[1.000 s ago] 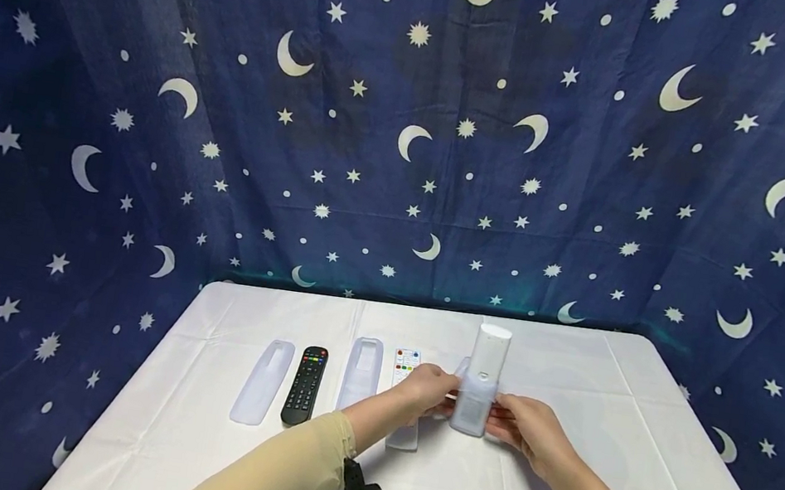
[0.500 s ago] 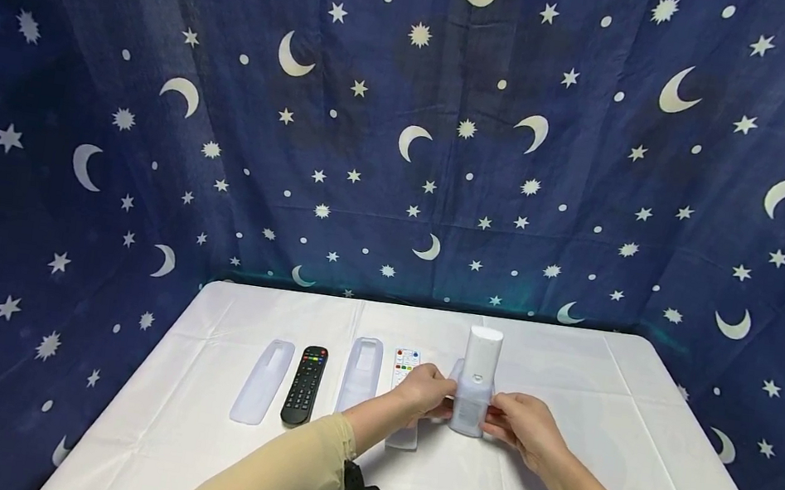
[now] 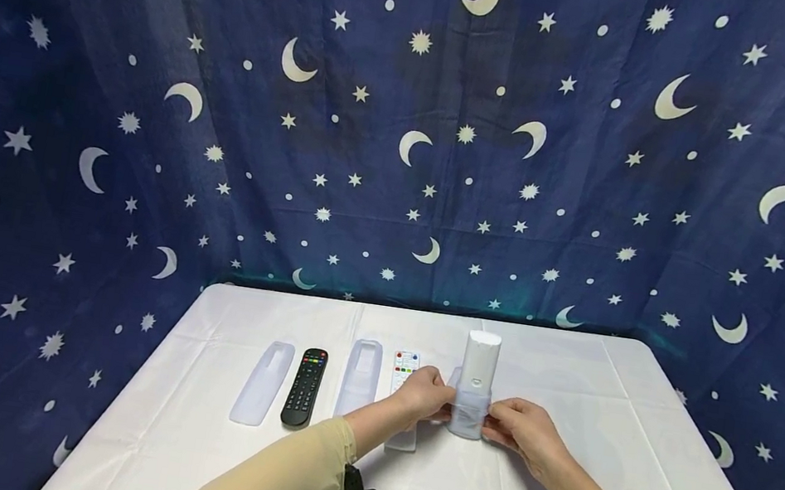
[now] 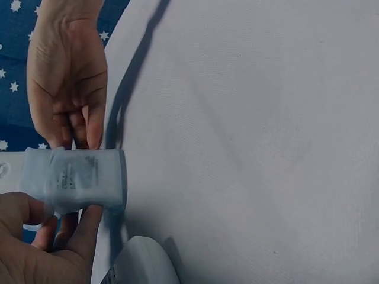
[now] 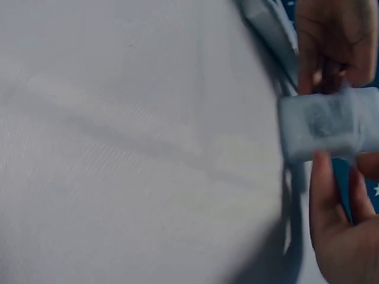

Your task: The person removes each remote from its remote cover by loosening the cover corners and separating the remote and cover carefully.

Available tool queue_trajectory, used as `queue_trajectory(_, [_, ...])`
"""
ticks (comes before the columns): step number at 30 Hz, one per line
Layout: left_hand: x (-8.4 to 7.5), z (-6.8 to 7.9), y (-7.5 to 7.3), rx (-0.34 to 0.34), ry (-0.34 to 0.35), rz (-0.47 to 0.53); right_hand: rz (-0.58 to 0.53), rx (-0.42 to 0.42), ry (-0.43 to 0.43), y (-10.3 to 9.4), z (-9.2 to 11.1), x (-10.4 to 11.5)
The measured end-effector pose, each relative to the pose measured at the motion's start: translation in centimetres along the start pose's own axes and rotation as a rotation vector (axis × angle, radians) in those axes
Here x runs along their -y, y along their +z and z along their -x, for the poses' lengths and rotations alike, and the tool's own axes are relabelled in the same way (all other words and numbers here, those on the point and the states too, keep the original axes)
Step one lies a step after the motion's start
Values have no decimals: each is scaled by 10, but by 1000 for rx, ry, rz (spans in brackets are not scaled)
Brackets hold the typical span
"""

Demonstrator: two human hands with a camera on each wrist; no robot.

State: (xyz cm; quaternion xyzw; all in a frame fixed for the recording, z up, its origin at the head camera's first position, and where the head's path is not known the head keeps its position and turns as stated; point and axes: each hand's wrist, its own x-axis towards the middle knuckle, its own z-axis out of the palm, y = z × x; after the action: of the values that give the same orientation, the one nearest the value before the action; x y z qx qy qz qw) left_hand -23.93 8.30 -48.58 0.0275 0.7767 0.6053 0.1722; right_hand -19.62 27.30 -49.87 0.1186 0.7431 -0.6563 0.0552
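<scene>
Both hands hold a white remote control (image 3: 480, 362) with its back toward me, its lower end inside a translucent silicone cover (image 3: 469, 416). It stands nearly upright above the right middle of the table. My left hand (image 3: 424, 392) pinches the cover's left edge, while my right hand (image 3: 527, 436) pinches the right edge. From the left wrist, the cover (image 4: 89, 177) sits between the fingers of both hands, with dark print showing through. The right wrist view has the same cover (image 5: 320, 125), slightly blurred. Part of the cover flares out behind the remote on the left.
A second white remote (image 3: 408, 362) lies partly under my left arm. Left of it are a translucent cover (image 3: 361, 374), a black remote (image 3: 305, 388) and another cover (image 3: 262, 384). All lie on a white-clothed table (image 3: 187, 417) before a starry curtain (image 3: 346, 146).
The held remote has gone from leaning slightly right to nearly upright, shifting a little left with its cover. My right hand has followed slightly left. Both hands keep their pinch.
</scene>
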Motion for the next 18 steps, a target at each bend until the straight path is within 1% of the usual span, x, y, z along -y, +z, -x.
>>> queue_trajectory(2, [0,1,-1,7,6,-1,8,-24,-64,-3,1,8])
queue_trajectory(5, [-2,2,-2,18,19,-20,-2,-31,-225,-5,2,23])
queue_trajectory(7, [-2,2,-2,20,26,-28,0,5,-326,-5,1,34])
queue_trajectory(9, [-3,3,-2,16,28,-30,55,49,-389,-4,0,42])
queue_trajectory(12, [-3,3,-2,12,26,-4,146,76,-426,-2,-2,48])
queue_trajectory(14, [-3,3,-2,15,25,21,189,59,-421,-1,-5,51])
queue_trajectory(18, [-3,5,-2,35,20,56,166,27,-389,-3,-8,55])
